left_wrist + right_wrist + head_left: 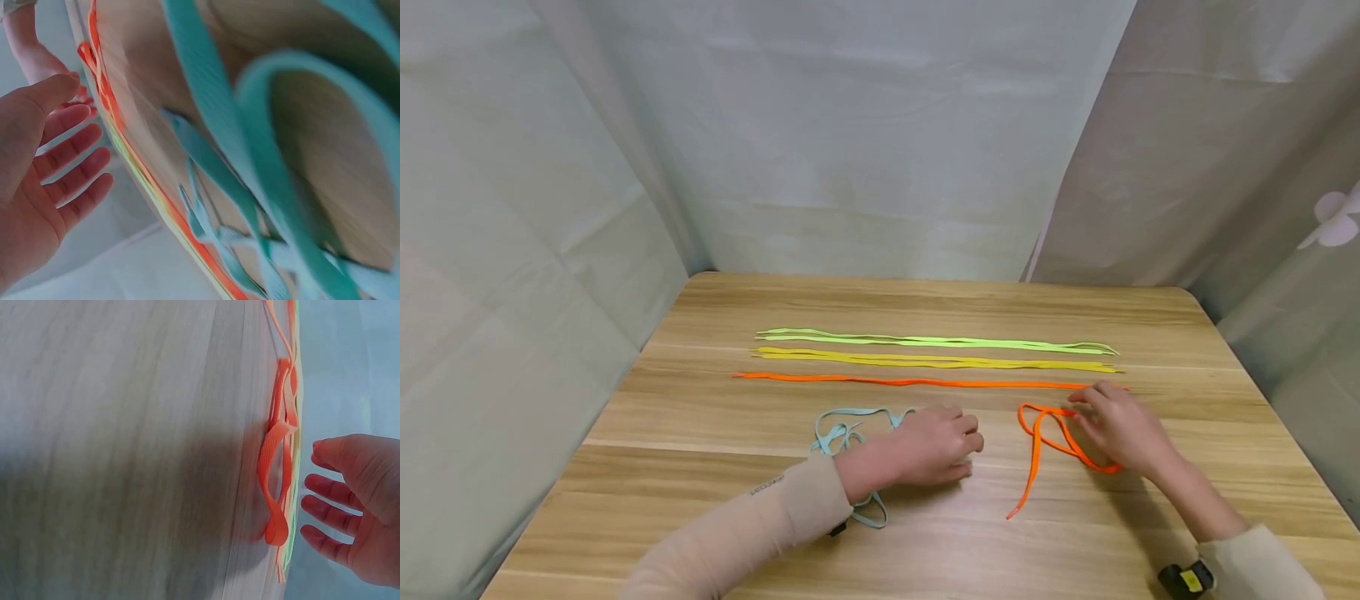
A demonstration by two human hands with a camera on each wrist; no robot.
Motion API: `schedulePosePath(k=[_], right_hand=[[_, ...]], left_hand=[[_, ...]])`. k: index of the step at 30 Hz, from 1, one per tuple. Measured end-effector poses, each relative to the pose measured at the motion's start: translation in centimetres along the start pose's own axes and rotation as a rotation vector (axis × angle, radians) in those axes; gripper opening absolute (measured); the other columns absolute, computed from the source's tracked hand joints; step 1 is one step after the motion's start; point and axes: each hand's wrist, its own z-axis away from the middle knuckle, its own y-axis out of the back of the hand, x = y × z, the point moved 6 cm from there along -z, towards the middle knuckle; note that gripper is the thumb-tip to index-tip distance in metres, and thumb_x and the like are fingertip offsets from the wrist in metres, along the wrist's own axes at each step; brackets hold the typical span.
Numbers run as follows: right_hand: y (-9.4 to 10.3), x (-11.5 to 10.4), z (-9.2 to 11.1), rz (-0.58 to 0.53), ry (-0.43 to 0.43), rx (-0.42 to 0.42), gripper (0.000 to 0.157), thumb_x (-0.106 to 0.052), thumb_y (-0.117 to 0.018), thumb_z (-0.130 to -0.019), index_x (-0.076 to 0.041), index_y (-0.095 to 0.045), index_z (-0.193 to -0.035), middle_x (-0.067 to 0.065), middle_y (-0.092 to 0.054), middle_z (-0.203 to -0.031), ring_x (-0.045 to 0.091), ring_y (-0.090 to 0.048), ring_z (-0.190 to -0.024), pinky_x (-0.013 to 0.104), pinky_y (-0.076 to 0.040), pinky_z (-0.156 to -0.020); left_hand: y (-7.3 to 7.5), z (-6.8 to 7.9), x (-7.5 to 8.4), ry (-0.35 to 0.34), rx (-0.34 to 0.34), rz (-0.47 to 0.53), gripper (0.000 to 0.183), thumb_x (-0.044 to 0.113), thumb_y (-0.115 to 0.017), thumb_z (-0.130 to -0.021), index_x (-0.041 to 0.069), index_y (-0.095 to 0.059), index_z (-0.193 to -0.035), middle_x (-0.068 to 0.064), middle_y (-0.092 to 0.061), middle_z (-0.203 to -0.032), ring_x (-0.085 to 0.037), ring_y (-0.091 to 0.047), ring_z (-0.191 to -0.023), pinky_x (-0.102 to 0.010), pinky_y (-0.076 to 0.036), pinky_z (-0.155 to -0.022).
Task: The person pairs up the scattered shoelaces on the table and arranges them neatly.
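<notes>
Lace, blue, partly behind left forearm

The head camera looks forward and down across the table; both wrist views, close and tipped sideways, share the looped orange lace, at the left one's upper left.

Your hands: two. Orange shoelaces: two. Lime shoelace bundle: one. Yellow shoelace bundle: one. Teal shoelace tangle: one.

The small dark lettering on the left sleeve is too small and blurred to read.
</notes>
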Motion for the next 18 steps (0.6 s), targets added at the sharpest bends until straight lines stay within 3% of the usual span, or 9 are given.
schedulePosePath(k=[9,18], right_hand=[[0.1,-0.9,0.0,-0.017,0.049,0.015,0.025,-0.010,-0.078,-0.068,-0.011,-0.065,-0.089,0.000,-0.058,-0.081,0.016,-0.054,-0.067,0.027,-0.042,-0.051],[0.1,-2.2,-0.3,-0.035,0.144,0.042,0.021,-0.008,-0.077,-0.066,-0.011,-0.065,-0.083,-0.003,-0.060,-0.078,0.013,-0.056,-0.069,0.030,-0.048,-0.058]], left_hand=[[-0.3,-2.0,3.0,-0.073,0.005,-0.075,0.031,0.050,-0.055,-0.084,0.023,-0.061,-0.098,0.009,-0.055,-0.087,-0.009,-0.049,-0.071,-0.020,-0.039,-0.057],[-0.9,-3.1,4.7,-0.066,-0.081,-0.059,0.042,0.060,-0.053,-0.081,0.025,-0.060,-0.103,0.010,-0.053,-0.092,-0.009,-0.048,-0.074,-0.019,-0.039,-0.058]])
